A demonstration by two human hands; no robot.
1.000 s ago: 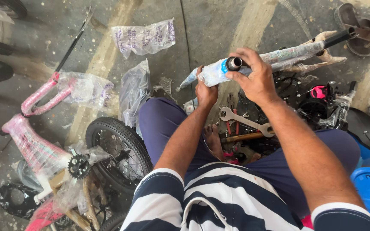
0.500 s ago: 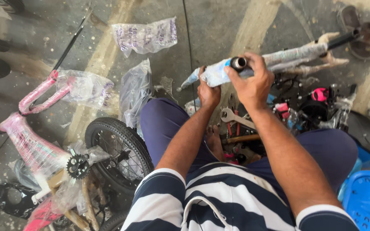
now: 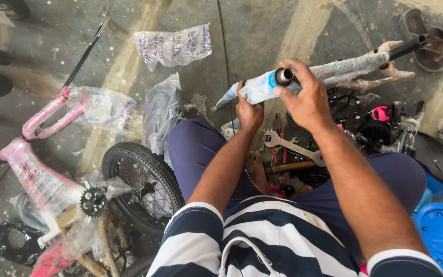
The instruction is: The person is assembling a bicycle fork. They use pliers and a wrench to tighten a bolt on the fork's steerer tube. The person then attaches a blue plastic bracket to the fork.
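The person sits on the concrete floor (image 3: 262, 36) with knees spread, and holds a plastic-wrapped bicycle frame part (image 3: 334, 69) up over the lap, so that its open tube end (image 3: 284, 76) faces the head camera and can be worked on without stooping. The left hand (image 3: 248, 110) is clenched round the underside of the wrapped tube, just below the blue stretch of it, and appears to steady the part. The right hand (image 3: 308, 100) comes over from above, with thumb and fingertips closed on the dark ring at the tube end, a pinch that looks suited to turning or seating a small fitting; what exactly sits under the fingertips is hidden. So the tube end lies right at the right fingertips, touching them, and the left hand grips just beside it on the near side, while the rest of the part runs away toward the upper right. Between the legs, under the hands, tools lie within reach: a combination spanner (image 3: 293, 146) and a wooden-handled tool (image 3: 288, 167). A spoked wheel (image 3: 142, 184) leans by the left knee, with a pink wrapped bicycle frame (image 3: 37, 177) beyond it
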